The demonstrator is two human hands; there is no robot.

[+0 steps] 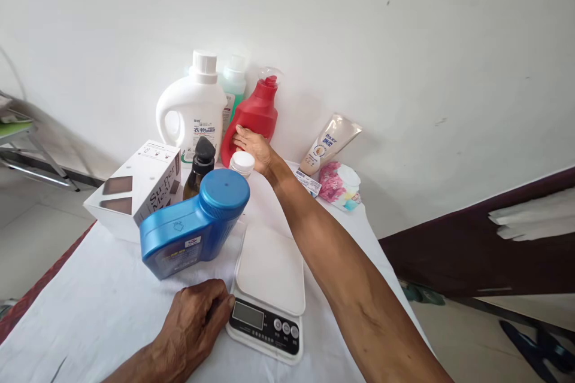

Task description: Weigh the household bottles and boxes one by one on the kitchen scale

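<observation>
My right hand (pixel 252 145) reaches to the back of the table and grips the lower body of a red detergent bottle (pixel 257 112) that stands against the wall. My left hand (pixel 197 320) rests with curled fingers on the white cloth, touching the left front corner of a white kitchen scale (pixel 269 269); the scale's platform is bare. A blue jug (pixel 193 227) with a blue cap lies tilted just left of the scale.
A big white detergent jug (pixel 191 111) and a green bottle (pixel 234 87) stand beside the red one. A dark pump bottle (pixel 200 170), a white-capped jar (pixel 242 163), a white box (pixel 135 188), a beige tube (pixel 327 142) and a floral packet (pixel 340 184) crowd the back. The table edge (pixel 390 275) drops off at right.
</observation>
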